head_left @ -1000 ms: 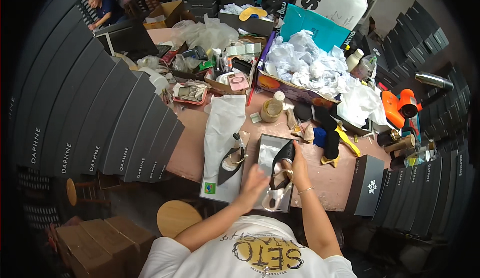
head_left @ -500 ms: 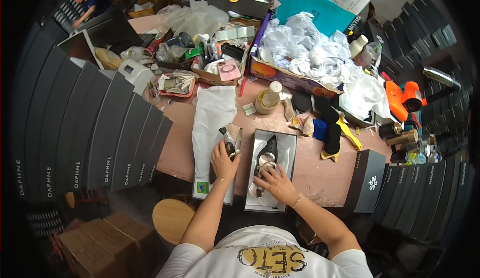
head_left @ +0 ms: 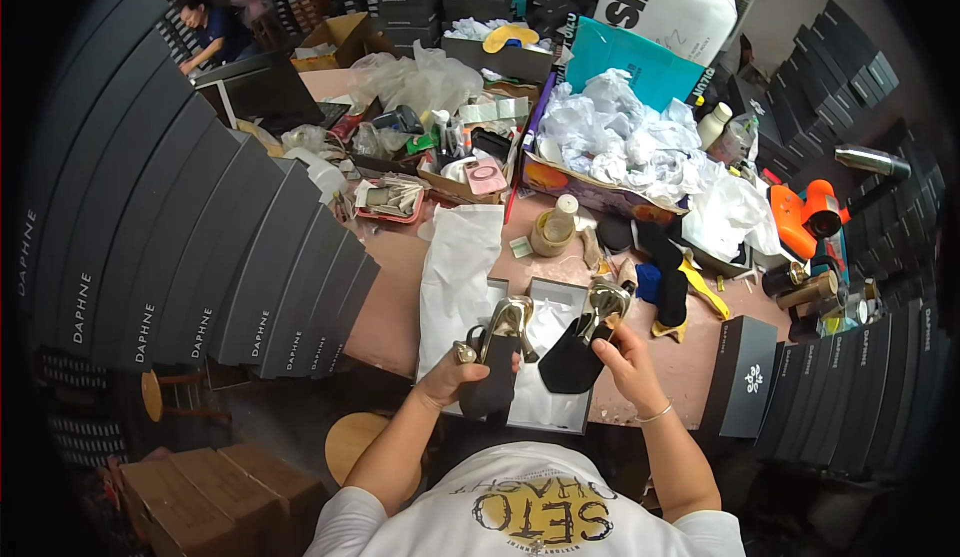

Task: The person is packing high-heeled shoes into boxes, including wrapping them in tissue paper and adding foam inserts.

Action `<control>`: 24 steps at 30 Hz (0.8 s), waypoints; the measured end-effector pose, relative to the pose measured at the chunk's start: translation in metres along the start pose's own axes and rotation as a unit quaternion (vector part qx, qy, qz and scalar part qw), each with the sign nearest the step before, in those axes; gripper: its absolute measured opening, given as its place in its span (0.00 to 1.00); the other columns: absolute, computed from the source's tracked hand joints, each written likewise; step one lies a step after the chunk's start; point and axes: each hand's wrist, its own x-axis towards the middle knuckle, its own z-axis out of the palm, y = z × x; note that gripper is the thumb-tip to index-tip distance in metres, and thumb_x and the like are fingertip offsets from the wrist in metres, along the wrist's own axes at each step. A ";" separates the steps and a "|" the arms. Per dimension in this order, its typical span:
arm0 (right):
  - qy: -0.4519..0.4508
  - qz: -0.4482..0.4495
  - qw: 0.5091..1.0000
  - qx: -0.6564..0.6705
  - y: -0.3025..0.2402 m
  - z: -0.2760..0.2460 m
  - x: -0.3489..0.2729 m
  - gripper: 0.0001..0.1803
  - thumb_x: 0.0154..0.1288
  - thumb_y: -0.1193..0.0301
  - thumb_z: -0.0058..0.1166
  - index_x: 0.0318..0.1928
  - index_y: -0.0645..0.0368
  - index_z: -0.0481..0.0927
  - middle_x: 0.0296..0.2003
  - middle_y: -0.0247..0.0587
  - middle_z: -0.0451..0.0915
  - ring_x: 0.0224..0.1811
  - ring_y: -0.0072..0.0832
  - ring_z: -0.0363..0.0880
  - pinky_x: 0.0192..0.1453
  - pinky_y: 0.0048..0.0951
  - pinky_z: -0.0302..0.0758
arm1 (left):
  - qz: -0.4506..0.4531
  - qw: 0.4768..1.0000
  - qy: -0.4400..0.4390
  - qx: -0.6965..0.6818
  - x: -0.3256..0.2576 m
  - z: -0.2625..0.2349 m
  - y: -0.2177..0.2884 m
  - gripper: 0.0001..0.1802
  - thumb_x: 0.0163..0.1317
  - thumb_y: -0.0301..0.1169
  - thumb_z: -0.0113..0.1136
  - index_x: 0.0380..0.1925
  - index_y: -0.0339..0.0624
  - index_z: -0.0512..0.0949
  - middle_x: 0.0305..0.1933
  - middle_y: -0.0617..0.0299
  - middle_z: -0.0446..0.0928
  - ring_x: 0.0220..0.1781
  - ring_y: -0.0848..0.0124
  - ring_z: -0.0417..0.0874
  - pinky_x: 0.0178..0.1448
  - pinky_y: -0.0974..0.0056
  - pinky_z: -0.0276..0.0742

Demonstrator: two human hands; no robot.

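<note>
Left hand (head_left: 455,375) gripped black shoe (head_left: 493,362), right hand (head_left: 623,349) clasped second black shoe (head_left: 580,349), both above open shoebox (head_left: 545,397), lower centre of frame, on cluttered counter (head_left: 395,287).

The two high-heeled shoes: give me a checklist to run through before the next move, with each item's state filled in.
1. Left hand grips the left shoe: ok, fingers wrapped round it.
2. Right hand grips the right shoe: ok, held by the heel end.
3. Both shoes lifted off the open shoe box: ok, held above it.
4. Box lined with white tissue paper: ok, paper shows between the shoes.
5. Black box lid within reach: ok, it stands on the table at the right.
6. Shoes free of scuffs: cannot tell, too small to see.
</note>
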 end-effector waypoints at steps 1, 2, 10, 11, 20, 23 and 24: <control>-0.018 0.026 0.999 0.020 0.002 0.003 -0.004 0.17 0.66 0.69 0.55 0.52 0.63 0.75 0.37 0.28 0.77 0.41 0.14 0.71 0.46 0.18 0.67 | 0.012 1.000 -0.021 0.006 -0.001 -0.002 -0.007 0.33 0.46 0.36 0.66 0.53 0.33 0.71 0.48 0.49 0.78 0.47 0.62 0.81 0.50 0.61 0.80; -0.034 0.053 0.997 0.038 0.003 0.004 -0.008 0.17 0.65 0.69 0.56 0.52 0.64 0.75 0.39 0.27 0.77 0.42 0.14 0.71 0.47 0.18 0.67 | 0.003 0.999 -0.043 0.011 0.000 -0.001 -0.011 0.35 0.43 0.39 0.66 0.53 0.33 0.71 0.46 0.50 0.78 0.48 0.62 0.81 0.53 0.60 0.78; -0.052 0.037 0.983 0.171 0.020 0.043 -0.036 0.20 0.65 0.67 0.54 0.53 0.67 0.74 0.45 0.33 0.77 0.48 0.19 0.71 0.56 0.24 0.68 | -0.068 0.988 -0.138 -0.029 -0.002 -0.013 -0.020 0.36 0.41 0.40 0.65 0.51 0.31 0.73 0.47 0.51 0.78 0.49 0.60 0.81 0.56 0.60 0.76; -0.043 0.036 0.982 0.179 0.020 0.046 -0.038 0.20 0.65 0.67 0.53 0.53 0.67 0.74 0.45 0.33 0.77 0.48 0.19 0.71 0.56 0.24 0.68 | -0.078 0.987 -0.141 -0.029 -0.002 -0.013 -0.019 0.36 0.40 0.40 0.65 0.51 0.31 0.73 0.47 0.51 0.78 0.49 0.60 0.81 0.57 0.59 0.76; -0.001 0.037 0.974 0.222 0.037 0.024 -0.044 0.22 0.62 0.68 0.57 0.53 0.69 0.73 0.45 0.38 0.79 0.46 0.21 0.76 0.53 0.26 0.73 | -0.137 0.984 -0.117 0.004 0.023 -0.002 -0.022 0.42 0.36 0.41 0.70 0.54 0.31 0.71 0.46 0.49 0.77 0.48 0.59 0.81 0.55 0.58 0.78; -0.017 0.042 0.972 0.229 0.049 0.004 -0.039 0.21 0.63 0.67 0.56 0.53 0.67 0.75 0.44 0.34 0.78 0.46 0.20 0.73 0.55 0.25 0.71 | -0.115 0.986 -0.109 0.049 0.034 0.004 -0.025 0.38 0.37 0.38 0.69 0.51 0.30 0.74 0.46 0.48 0.78 0.48 0.59 0.81 0.55 0.58 0.78; -0.024 0.039 0.973 0.225 0.053 -0.002 -0.036 0.21 0.63 0.67 0.56 0.53 0.66 0.75 0.44 0.32 0.78 0.47 0.19 0.72 0.56 0.25 0.69 | -0.104 0.987 -0.105 0.069 0.038 0.008 -0.025 0.37 0.37 0.38 0.68 0.50 0.30 0.74 0.46 0.47 0.79 0.48 0.59 0.82 0.55 0.58 0.78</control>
